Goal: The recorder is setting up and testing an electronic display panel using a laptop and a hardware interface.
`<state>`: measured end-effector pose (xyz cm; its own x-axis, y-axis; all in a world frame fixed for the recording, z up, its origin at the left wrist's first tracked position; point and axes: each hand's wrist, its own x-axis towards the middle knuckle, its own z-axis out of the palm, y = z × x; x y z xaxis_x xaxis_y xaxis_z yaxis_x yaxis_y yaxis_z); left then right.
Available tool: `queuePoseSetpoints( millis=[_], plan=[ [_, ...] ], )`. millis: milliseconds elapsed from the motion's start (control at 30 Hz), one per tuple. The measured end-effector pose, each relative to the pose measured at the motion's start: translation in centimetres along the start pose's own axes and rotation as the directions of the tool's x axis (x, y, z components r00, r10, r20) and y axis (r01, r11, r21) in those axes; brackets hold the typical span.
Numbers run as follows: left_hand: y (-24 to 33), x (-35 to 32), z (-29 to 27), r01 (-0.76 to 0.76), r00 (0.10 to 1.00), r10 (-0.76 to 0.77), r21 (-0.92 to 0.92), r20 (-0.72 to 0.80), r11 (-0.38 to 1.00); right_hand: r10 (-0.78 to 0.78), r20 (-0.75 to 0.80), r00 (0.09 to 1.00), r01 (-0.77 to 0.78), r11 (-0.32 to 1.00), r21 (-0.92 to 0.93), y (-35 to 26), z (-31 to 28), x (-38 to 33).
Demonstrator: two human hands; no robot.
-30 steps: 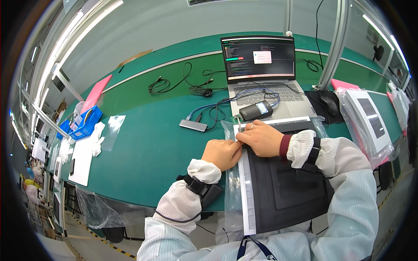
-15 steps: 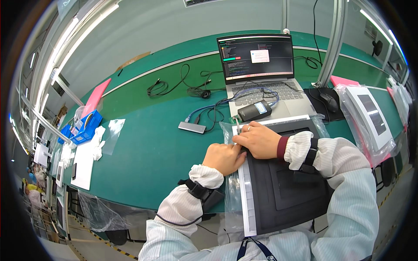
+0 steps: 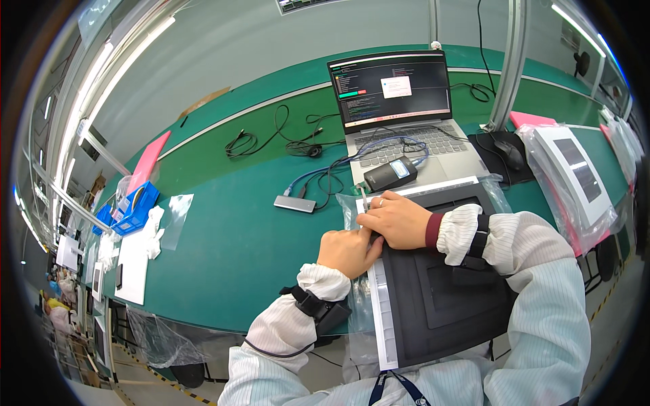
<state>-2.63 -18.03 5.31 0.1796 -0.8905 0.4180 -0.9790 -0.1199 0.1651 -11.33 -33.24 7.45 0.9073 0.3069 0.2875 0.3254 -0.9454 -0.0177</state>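
Note:
A flat black panel device with a white edge strip lies before me, partly over clear plastic wrap, overhanging the table's front edge. My left hand is at its left side, fingers curled and thumb and forefinger pressed close to the edge. My right hand, wearing a ring, meets it there with fingers bent together. Whatever the fingertips grip is hidden beneath them. Just beyond the right hand, a small green connector with a thin lead sits by a black box-shaped adapter.
An open laptop stands behind, the adapter resting on its front. A grey hub with blue and black cables lies left of it. A mouse and a plastic-wrapped white panel are at right; blue bins at left.
My view has shifted slightly, moving the laptop a little left in the picture. Both hands stay together at the panel's left edge, with barely any movement.

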Motion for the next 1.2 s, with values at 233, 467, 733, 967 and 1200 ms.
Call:
queuePoseSetpoints(
  millis=[233,467,733,967,1200],
  plan=[
    [0.4,0.2,0.1,0.07,0.997,-0.07,0.015,0.015,0.997,-0.006,-0.018,1.0,0.006,1.0,-0.006,0.2,0.2,0.0],
    [0.5,0.1,0.0,0.093,0.995,-0.094,0.02,0.03,0.995,0.01,-0.033,0.999,-0.009,1.0,0.013,-0.1,0.4,0.1],
    [0.4,-0.1,0.3,0.081,0.997,-0.081,0.021,0.016,0.996,0.028,0.064,0.998,-0.027,0.999,-0.02,-0.4,-0.8,-0.3],
    [-0.1,-0.5,0.2,0.06,0.992,-0.071,-0.111,-0.1,0.992,0.101,-0.067,0.993,-0.094,0.99,0.105,0.7,-4.2,-3.1],
    [-1.2,-0.4,-0.1,0.192,0.951,-0.255,-0.31,-0.176,0.931,0.536,-0.423,0.73,-0.596,0.803,-0.012,11.9,-8.4,-14.3]
  ],
)
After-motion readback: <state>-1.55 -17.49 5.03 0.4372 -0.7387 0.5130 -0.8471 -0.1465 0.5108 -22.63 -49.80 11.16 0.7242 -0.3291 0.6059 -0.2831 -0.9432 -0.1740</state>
